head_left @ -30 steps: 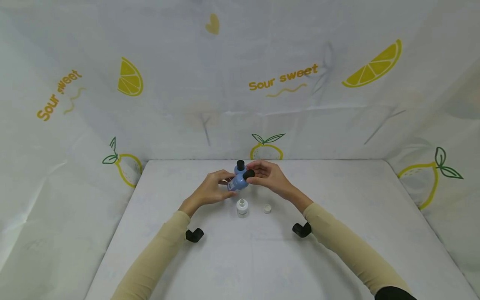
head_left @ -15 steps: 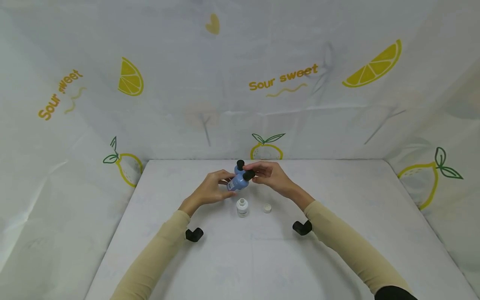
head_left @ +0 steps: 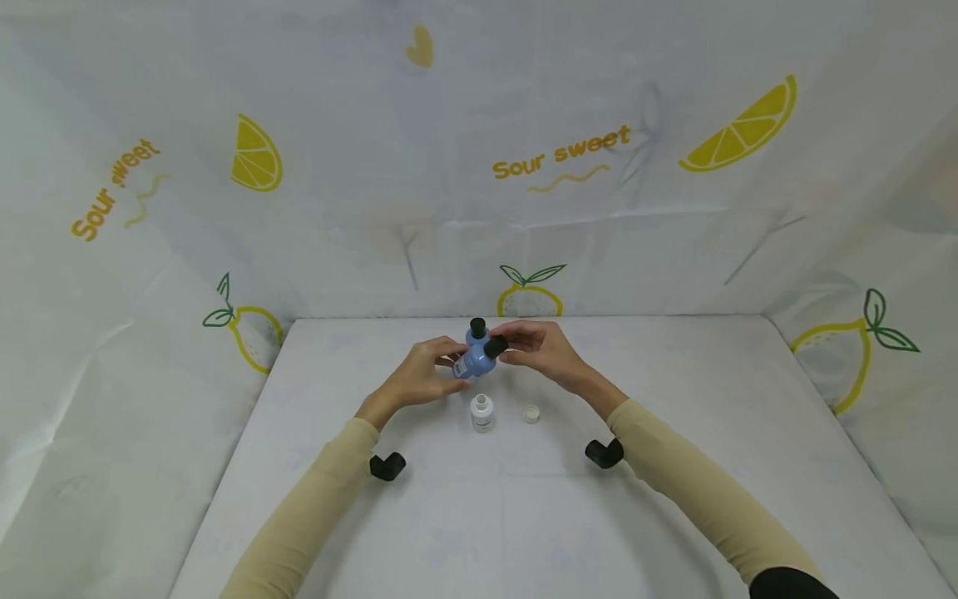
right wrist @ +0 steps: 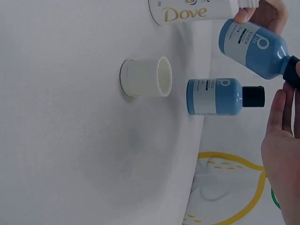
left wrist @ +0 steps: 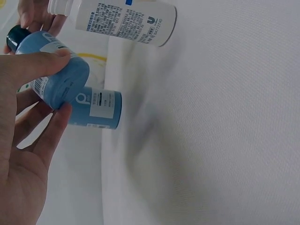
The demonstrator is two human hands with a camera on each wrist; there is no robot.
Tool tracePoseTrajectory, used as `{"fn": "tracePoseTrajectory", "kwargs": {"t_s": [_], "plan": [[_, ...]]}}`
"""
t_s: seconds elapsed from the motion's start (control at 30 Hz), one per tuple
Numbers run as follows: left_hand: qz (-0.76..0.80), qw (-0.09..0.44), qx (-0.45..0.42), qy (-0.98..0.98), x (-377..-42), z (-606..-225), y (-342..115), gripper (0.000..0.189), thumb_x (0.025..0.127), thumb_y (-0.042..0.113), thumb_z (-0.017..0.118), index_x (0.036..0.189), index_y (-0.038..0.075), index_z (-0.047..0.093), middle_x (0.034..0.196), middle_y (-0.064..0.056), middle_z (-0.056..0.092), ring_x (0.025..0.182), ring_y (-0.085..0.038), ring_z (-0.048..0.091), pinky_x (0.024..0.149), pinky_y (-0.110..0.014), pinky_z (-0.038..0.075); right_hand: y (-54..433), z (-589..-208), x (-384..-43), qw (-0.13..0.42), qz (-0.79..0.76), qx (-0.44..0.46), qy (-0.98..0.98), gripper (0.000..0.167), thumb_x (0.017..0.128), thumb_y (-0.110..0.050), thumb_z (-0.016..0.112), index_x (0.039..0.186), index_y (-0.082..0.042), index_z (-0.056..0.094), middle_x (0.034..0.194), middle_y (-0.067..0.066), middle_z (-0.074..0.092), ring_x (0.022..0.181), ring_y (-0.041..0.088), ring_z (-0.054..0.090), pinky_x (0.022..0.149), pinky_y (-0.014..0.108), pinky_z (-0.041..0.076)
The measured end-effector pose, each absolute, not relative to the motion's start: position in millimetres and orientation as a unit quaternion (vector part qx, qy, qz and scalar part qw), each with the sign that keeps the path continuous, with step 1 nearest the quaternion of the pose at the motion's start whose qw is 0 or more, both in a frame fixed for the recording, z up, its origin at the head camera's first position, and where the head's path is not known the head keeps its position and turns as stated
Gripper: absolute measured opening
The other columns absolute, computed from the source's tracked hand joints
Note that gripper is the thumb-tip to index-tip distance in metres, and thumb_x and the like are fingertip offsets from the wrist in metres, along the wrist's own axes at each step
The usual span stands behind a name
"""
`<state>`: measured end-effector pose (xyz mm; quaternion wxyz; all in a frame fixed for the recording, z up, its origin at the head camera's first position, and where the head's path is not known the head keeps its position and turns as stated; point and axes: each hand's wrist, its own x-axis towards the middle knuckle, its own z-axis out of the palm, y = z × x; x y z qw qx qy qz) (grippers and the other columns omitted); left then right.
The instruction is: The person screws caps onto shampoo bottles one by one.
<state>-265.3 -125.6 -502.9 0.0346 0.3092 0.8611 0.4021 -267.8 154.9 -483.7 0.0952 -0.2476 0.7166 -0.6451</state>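
My left hand (head_left: 422, 374) grips a small blue bottle (head_left: 471, 363) by its body, lifted and tilted with its top to the right. On that bottle's black cap (head_left: 495, 347) my right hand (head_left: 545, 351) pinches with thumb and fingertips; the cap sits on the neck. Behind it a second blue bottle (right wrist: 227, 96) with a black cap stands upright on the table. Nearer to me is an uncapped white Dove bottle (head_left: 482, 418), also upright. Its mouth shows open in the head view. To its right lies a white cap (right wrist: 145, 77), hollow side up.
The white table (head_left: 501, 524) ends at a hanging white cloth (head_left: 359, 258) with lemon prints at the back and sides. Black camera mounts (head_left: 387, 467) stick out under both wrists.
My right fingers have shifted slightly and closed in around the black cap. The left hand keeps its hold on the tilted blue bottle; the other things have stayed in place.
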Motion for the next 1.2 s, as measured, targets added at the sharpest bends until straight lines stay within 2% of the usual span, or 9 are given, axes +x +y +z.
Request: {"fn": "tracePoseTrajectory", "kwargs": {"t_s": [0.2,0.43,0.63,0.87,1.03,1.2], "plan": [[0.399,0.039,0.307,0.863,-265.5,-503.7,-125.7,0.057,0.087,0.012,0.090,0.139,-0.001,0.070,0.123,-0.014,0.073,0.115,-0.029,0.075,0.103,-0.037,0.067,152.8,-483.8,-268.1,0.077,-0.623,-0.247,0.738,0.041,0.093,0.006,0.080,0.132,0.006,0.071,0.137,0.029,0.070,0.113,0.000,0.072,0.106,0.017,0.060],[0.395,0.044,0.308,0.864,-265.6,-502.0,-125.0,0.056,0.088,0.013,0.090,0.140,0.000,0.070,0.126,-0.014,0.072,0.116,-0.029,0.074,0.105,-0.039,0.066,151.6,-481.4,-266.7,0.062,-0.596,-0.222,0.769,0.036,0.092,-0.003,0.085,0.125,0.001,0.073,0.122,0.017,0.075,0.104,0.008,0.070,0.099,0.015,0.061],[0.396,0.044,0.309,0.863,-264.3,-500.5,-124.7,0.056,0.088,0.012,0.090,0.139,-0.001,0.070,0.126,-0.014,0.073,0.116,-0.029,0.074,0.105,-0.041,0.067,148.4,-482.1,-267.3,0.064,-0.591,-0.207,0.777,0.033,0.091,-0.006,0.087,0.119,0.001,0.071,0.115,0.017,0.074,0.098,0.009,0.071,0.091,0.014,0.062],[0.397,0.043,0.306,0.864,-263.6,-501.3,-123.4,0.057,0.089,0.012,0.090,0.140,-0.002,0.069,0.127,-0.015,0.072,0.117,-0.031,0.074,0.105,-0.045,0.066,147.0,-484.2,-267.5,0.053,-0.595,-0.207,0.775,0.029,0.091,-0.006,0.087,0.114,0.000,0.069,0.103,0.007,0.070,0.089,0.007,0.069,0.082,0.014,0.061],[0.402,0.043,0.306,0.862,-263.8,-502.8,-122.3,0.057,0.088,0.011,0.090,0.139,-0.003,0.069,0.127,-0.016,0.072,0.117,-0.033,0.074,0.105,-0.050,0.066,145.8,-484.2,-265.9,0.052,-0.596,-0.199,0.776,0.028,0.091,-0.007,0.087,0.111,-0.001,0.068,0.099,0.002,0.067,0.085,0.007,0.068,0.076,0.014,0.059],[0.404,0.045,0.304,0.861,-263.4,-502.9,-121.9,0.056,0.088,0.010,0.089,0.140,-0.002,0.069,0.127,-0.016,0.072,0.116,-0.033,0.074,0.104,-0.049,0.066,144.7,-483.5,-263.8,0.050,-0.595,-0.195,0.778,0.028,0.091,-0.007,0.087,0.110,0.000,0.067,0.098,0.003,0.066,0.084,0.008,0.067,0.075,0.015,0.058]]}}
